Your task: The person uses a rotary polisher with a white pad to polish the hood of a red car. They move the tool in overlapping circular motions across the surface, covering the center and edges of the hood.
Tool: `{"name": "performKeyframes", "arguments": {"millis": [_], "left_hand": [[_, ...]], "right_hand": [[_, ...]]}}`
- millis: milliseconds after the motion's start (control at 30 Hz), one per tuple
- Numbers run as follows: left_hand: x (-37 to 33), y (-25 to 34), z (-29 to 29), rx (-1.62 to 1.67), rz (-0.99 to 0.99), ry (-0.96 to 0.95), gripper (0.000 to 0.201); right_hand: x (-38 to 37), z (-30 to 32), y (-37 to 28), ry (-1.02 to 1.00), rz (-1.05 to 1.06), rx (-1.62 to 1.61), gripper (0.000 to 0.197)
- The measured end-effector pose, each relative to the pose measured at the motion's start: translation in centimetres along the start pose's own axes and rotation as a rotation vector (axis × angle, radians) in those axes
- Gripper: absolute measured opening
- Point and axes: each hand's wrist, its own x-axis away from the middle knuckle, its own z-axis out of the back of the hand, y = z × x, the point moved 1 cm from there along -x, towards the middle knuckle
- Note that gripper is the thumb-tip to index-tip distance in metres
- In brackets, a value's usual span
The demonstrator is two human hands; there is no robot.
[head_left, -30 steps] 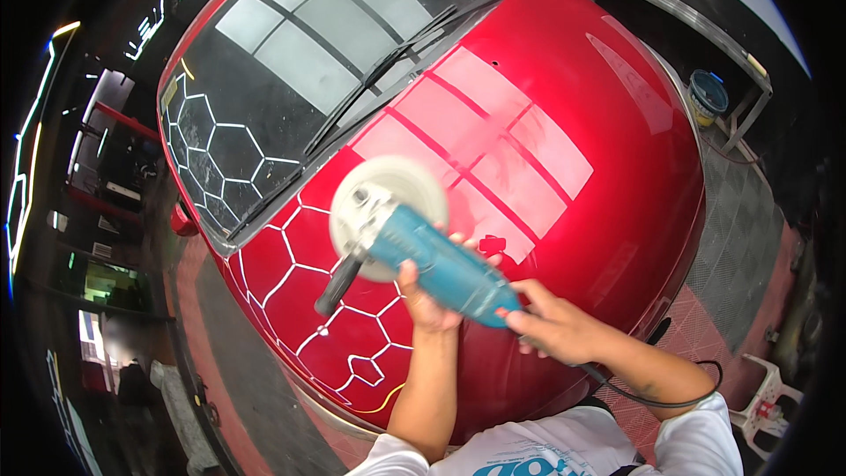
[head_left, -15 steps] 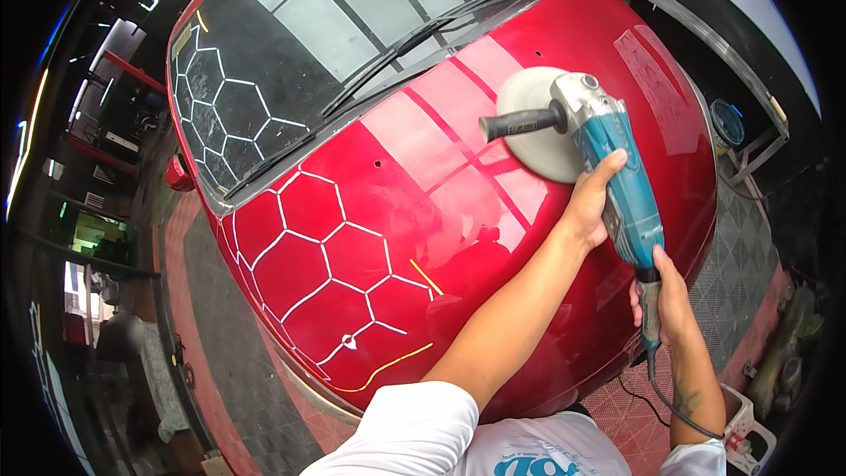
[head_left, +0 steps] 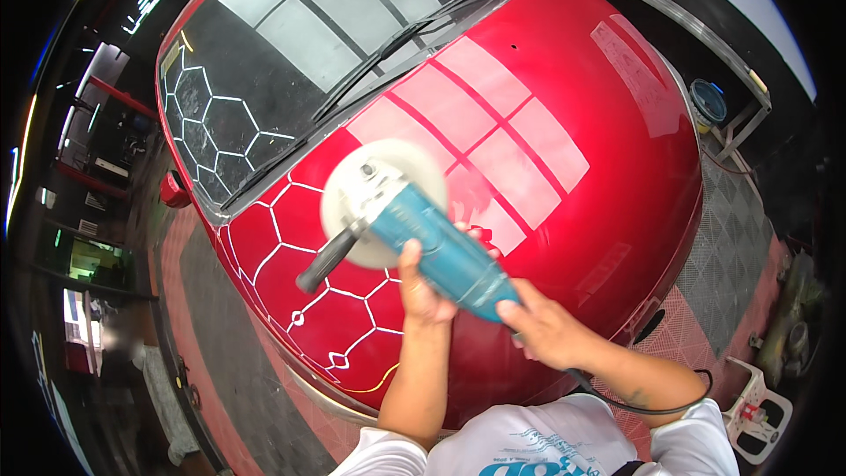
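A blue power polisher (head_left: 451, 257) with a wide, pale round pad (head_left: 412, 163) is over the glossy red car hood (head_left: 608, 176). Its pad lies against the paint, or very close to it, on the hood's left half. My left hand (head_left: 425, 295) grips the body from below, thumb up along its side. At the rear end, my right hand (head_left: 548, 328) is wrapped round the grip, most of which it hides. The black side handle (head_left: 328, 260) sticks out to the left with no hand on it. A black cord (head_left: 652, 407) trails by my right forearm.
Beyond the hood are the windshield (head_left: 291, 35) and wiper (head_left: 388, 46). A metal frame (head_left: 687, 22) and a blue bucket (head_left: 708, 104) stand at the right. A white plastic stool (head_left: 760, 419) sits at the lower right. White hexagon light reflections cross the hood's left side.
The polisher has swung left and nearer across the hood, its body now tilted more sideways. Both hands moved left with it and kept their hold. The view has shifted slightly.
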Motion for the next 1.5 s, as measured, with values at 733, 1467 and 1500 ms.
{"name": "performKeyframes", "arguments": {"millis": [733,1467,1500], "left_hand": [[-0.6,-11.5,-3.2,0.056,0.284,-0.137,0.069],[9.1,0.2,4.8,0.221,-0.066,-0.149,0.086],[8.6,0.8,4.9,0.219,-0.065,-0.14,0.086]], "right_hand": [[7.6,2.7,9.4,0.419,0.091,-0.044,0.066],[2.7,-7.0,2.3,0.039,0.127,0.468,0.089],[2.4,-7.0,1.5,-0.002,0.078,0.491,0.091]]}}
